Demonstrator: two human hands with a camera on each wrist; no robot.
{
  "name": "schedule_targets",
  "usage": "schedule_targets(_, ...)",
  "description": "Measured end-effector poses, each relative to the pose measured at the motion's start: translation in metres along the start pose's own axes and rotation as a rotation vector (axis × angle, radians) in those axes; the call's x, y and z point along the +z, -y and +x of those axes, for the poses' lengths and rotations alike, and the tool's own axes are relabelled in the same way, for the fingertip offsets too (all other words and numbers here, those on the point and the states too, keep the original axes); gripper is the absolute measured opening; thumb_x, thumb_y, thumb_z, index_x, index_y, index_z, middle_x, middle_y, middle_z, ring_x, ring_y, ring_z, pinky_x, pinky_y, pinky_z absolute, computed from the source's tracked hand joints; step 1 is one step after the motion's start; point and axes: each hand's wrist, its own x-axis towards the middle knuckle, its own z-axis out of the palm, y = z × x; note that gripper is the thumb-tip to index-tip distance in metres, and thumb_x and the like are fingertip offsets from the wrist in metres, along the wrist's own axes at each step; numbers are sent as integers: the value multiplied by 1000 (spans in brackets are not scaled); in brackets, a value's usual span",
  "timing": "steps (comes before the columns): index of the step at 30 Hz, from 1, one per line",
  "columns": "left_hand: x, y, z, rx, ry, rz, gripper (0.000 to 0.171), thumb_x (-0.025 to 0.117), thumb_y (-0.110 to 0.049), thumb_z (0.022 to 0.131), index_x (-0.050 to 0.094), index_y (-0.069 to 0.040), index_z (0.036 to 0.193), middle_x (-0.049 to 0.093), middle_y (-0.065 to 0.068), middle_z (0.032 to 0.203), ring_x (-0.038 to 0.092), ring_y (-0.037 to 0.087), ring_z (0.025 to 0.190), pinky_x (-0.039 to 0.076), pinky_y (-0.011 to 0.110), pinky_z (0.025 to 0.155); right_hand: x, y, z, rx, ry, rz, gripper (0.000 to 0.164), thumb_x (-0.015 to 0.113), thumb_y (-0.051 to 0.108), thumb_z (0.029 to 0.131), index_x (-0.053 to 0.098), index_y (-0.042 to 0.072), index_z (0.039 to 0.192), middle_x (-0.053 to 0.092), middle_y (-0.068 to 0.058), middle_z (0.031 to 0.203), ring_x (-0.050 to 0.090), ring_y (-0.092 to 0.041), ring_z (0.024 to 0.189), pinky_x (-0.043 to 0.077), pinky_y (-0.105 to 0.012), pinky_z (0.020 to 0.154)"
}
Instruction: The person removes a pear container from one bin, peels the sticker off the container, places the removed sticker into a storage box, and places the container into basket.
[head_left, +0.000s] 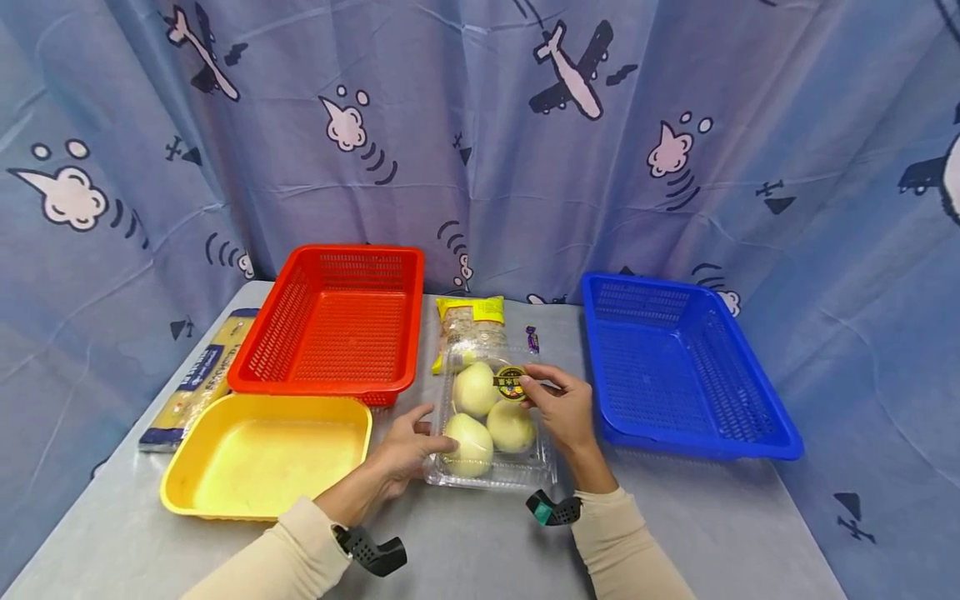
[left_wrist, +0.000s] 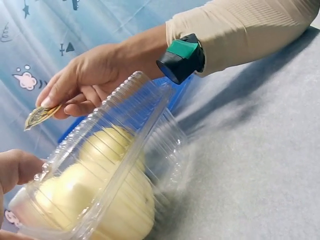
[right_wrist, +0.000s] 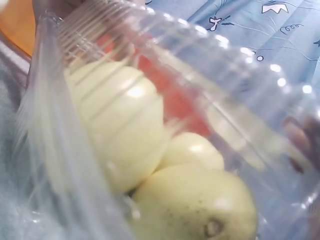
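Note:
A clear plastic clamshell box (head_left: 498, 477) stands tilted in the middle of the table, with three round, pale yellow fruits (head_left: 473, 388) inside. My left hand (head_left: 405, 450) grips the box by its left side, thumb over the edge. Between thumb and fingers, my right hand (head_left: 564, 406) pinches a round black-and-gold sticker (head_left: 511, 383). From the left wrist view, that sticker (left_wrist: 41, 118) is bent and stands out beyond the lid's ridged edge. The fruits (right_wrist: 117, 120) fill the right wrist view, seen through the ribbed plastic.
Left of the box are a red basket (head_left: 330, 390), a yellow tray (head_left: 270, 400) and a long yellow-and-blue package (head_left: 198, 375). Behind it lie a yellow-topped bag (head_left: 480, 311) and a small purple wrapped sweet (head_left: 532, 338). A blue basket (head_left: 697, 446) stands at right, before a curtain.

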Motion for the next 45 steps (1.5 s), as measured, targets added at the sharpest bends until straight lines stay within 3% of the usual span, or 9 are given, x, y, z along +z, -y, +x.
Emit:
schedule_targets(6,-3,-3,-2,17,-11,30,86,78,-3,75,33,-3,149,41,27,130,51,36,105,52,40,66,-2,-2,-2,-18,8,45,21,65,-21,80,60,-25,99,67,-27,93,67,-16,63,54,-27,51)
schedule_targets(14,-6,-8,-8,83,-21,59,89,78,-2,73,32,-2,149,45,26,128,54,30,94,51,35,62,-2,-1,-1,-8,8,55,21,65,-20,80,61,-24,100,65,-30,97,68,-17,65,55,-28,52)
schedule_targets(20,-12,-13,-17,134,-27,66,87,79,-3,75,34,-4,149,47,25,131,56,32,103,54,42,69,-1,1,-4,-2,15,67,21,65,-20,80,60,-25,101,67,-25,96,69,-17,66,55,-28,52)
schedule_targets(24,-16,-16,-23,153,-27,59,84,79,-2,76,35,-4,148,48,25,133,56,32,104,55,45,74,-1,1,-5,-11,18,85,22,65,-20,81,60,-25,101,65,-28,96,69,-18,66,55,-28,52)
schedule_targets(37,-28,-26,-38,211,-3,-39,85,75,3,78,30,-5,151,46,23,135,52,35,106,53,48,80,-3,8,-6,-18,-10,91,22,66,-17,81,61,-24,102,65,-30,100,68,-19,65,55,-28,52)
schedule_targets(45,-44,-42,-50,254,4,-37,85,73,1,81,27,-7,152,45,19,136,49,31,112,52,33,83,-4,16,-5,-40,-21,109,22,65,-18,81,60,-25,101,68,-19,91,68,-18,63,55,-28,52)
